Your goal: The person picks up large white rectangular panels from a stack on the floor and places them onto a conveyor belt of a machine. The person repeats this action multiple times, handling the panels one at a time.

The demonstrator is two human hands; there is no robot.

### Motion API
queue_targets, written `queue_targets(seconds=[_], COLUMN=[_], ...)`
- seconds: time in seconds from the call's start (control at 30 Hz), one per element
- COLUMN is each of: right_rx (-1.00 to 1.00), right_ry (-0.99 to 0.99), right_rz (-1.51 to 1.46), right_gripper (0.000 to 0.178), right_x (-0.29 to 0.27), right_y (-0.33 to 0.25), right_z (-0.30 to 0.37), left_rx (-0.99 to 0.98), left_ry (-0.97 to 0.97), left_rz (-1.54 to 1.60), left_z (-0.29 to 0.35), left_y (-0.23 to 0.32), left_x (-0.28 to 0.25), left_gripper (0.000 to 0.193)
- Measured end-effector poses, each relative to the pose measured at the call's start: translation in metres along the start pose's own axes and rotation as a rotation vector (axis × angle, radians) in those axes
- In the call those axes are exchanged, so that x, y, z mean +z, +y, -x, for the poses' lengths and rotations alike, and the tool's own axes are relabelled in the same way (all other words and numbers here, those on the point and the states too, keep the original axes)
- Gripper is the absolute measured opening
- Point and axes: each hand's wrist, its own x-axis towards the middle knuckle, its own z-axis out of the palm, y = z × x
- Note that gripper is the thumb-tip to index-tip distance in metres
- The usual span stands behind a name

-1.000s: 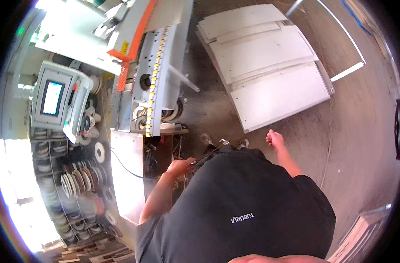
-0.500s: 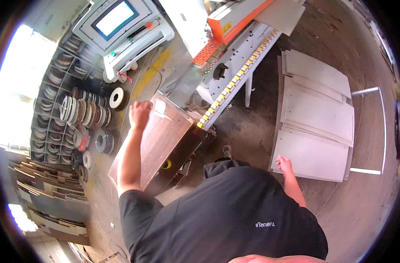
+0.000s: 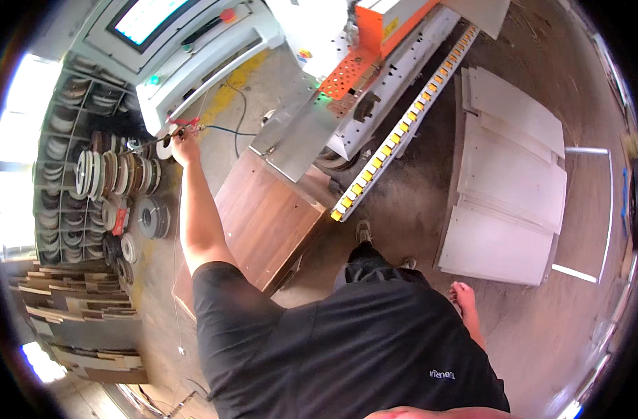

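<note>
My left hand [image 3: 186, 146] is stretched out to the far left, its fingers closed around an air blow gun [image 3: 171, 137]. The gun's thin dark nozzle points left, and a blue hose [image 3: 229, 130] runs off to the right from it. Beside the hand a red cord [image 3: 183, 121] hangs under the edge of the machine's control panel [image 3: 214, 66]. Near my right side, my right hand [image 3: 463, 296] hangs low with its fingers curled in, and nothing shows in it. Below and right of my left arm stands a wood-grain cabinet [image 3: 263, 216].
An edge-banding machine [image 3: 396, 77] with a yellow-and-white roller rail [image 3: 402, 129] reaches away ahead. Stacked pale panels [image 3: 504, 188] lie at the right beside a white metal frame [image 3: 609, 209]. Rolls of edge tape [image 3: 116, 173] and a wire rack [image 3: 67, 160] stand left.
My left hand has moved from above the wood-grain cabinet to the far left and now grips the blow gun. My right hand has dropped closer to my body. The view has shifted.
</note>
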Motion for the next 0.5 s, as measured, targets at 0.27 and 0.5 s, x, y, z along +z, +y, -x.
queue_targets(seconds=[0.27, 0.5], right_rx=[-0.034, 0.15], right_ry=[-0.031, -0.073], right_rz=[0.001, -0.129], right_gripper=[0.032, 0.033], right_x=[0.028, 0.046], right_y=[0.03, 0.05], right_z=[0.002, 0.016], left_rx=[-0.214, -0.168], left_ry=[-0.005, -1.245], left_rz=[0.491, 0.57], left_z=[0.126, 0.465], left_y=[0.083, 0.236], left_x=[0.061, 0.12], left_gripper=[0.027, 0.025])
